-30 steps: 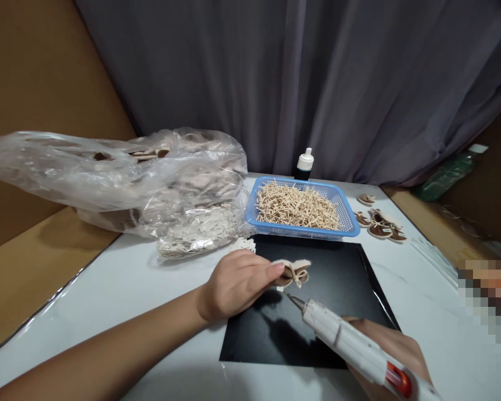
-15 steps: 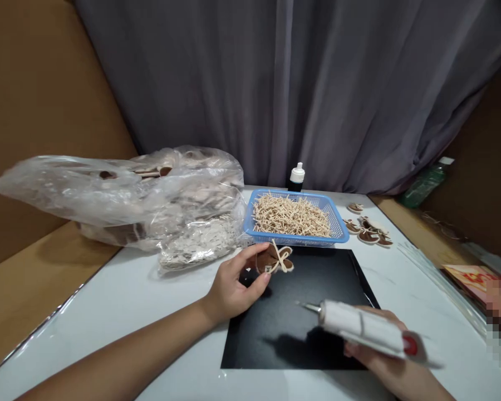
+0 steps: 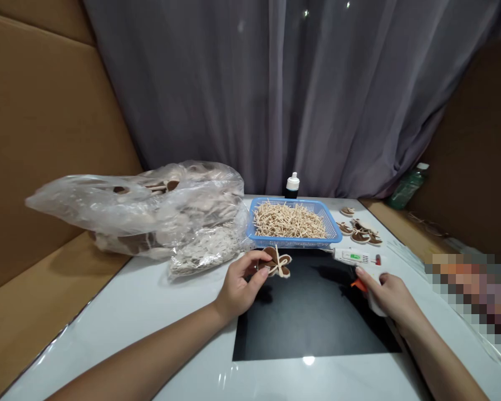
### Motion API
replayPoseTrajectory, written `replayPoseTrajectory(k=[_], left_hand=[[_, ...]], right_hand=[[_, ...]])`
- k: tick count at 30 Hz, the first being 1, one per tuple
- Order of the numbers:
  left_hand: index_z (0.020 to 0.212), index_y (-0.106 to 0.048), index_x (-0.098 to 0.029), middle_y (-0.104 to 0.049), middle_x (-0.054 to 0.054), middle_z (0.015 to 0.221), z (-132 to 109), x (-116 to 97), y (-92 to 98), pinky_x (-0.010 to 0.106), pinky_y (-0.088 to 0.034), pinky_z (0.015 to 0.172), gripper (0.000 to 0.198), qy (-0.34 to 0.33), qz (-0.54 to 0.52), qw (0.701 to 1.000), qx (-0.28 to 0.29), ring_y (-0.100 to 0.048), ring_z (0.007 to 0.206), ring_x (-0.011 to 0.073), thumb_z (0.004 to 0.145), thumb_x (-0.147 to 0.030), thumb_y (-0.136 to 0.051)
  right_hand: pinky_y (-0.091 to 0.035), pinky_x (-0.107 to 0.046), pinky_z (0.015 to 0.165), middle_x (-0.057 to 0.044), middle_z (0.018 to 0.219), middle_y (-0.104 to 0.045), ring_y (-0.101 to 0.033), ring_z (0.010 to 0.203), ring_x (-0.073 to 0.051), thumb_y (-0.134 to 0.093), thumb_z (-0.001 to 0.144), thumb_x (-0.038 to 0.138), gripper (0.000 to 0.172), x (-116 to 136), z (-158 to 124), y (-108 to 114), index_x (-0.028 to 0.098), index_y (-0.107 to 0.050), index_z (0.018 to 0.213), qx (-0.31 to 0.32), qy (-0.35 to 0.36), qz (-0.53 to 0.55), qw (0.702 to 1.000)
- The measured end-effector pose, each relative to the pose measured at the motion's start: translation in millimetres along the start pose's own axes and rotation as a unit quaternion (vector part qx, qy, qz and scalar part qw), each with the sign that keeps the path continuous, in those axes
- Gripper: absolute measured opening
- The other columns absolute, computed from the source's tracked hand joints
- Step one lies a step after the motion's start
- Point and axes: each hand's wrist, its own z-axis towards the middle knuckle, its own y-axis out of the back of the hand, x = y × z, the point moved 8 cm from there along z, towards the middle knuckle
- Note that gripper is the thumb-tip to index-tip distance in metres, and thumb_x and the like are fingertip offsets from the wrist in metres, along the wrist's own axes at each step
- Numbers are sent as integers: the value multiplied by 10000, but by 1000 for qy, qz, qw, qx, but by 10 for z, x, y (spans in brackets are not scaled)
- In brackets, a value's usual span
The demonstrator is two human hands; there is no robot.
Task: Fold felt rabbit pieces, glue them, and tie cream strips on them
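Hands [image 3: 239, 281] before basket [image 3: 293, 242] of cord bows [image 3: 290, 220]

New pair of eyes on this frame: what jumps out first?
The left hand pinches a small brown-and-cream bow over the far edge of the black mat, while the right hand grips a white glue gun at the mat's far right corner. Behind them sit a blue basket heaped with tan string bows and, to its left, a bulging clear plastic bag.
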Motion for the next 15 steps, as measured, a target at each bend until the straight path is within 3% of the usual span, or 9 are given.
replayPoseTrajectory(k=[3, 8, 11, 15], left_hand=[[931, -573, -187, -620, 21, 840, -3, -9, -13, 207, -504, 563, 124, 4, -1, 1000, -11, -599, 660, 110, 812, -210, -549], [912, -530, -191, -606, 18, 840, -21, 16, -22, 224, -494, 594, 106, 40, -28, 999, -19, -601, 689, 121, 812, -223, -543], [982, -461, -210, -614, 9, 813, -36, 39, -25, 241, -485, 636, 195, 68, -54, 996, -28, -607, 719, 135, 807, -215, -546], [1067, -369, -235, -637, -2, 790, -39, 91, -55, 248, -465, 656, 320, 99, -89, 991, -29, -617, 715, 138, 804, -203, -549]], right_hand=[[-191, -222, 372, 66, 357, -296, -291, 365, -83, -596, 653, 600, 517, -13, 43, -32, 224, -330, 419, 11, 22, -19, 1000], [-243, -232, 397, 44, 386, -359, -351, 396, -106, -550, 667, 628, 508, -97, 97, -68, 214, -361, 442, 33, -7, -53, 998], [-254, -237, 403, 38, 394, -365, -364, 403, -113, -521, 666, 658, 525, -163, 139, -47, 219, -346, 436, 24, -26, -68, 997], [-270, -250, 426, 14, 393, -395, -409, 421, -141, -473, 670, 703, 559, -177, 195, -20, 230, -310, 420, 14, 2, -117, 993]])
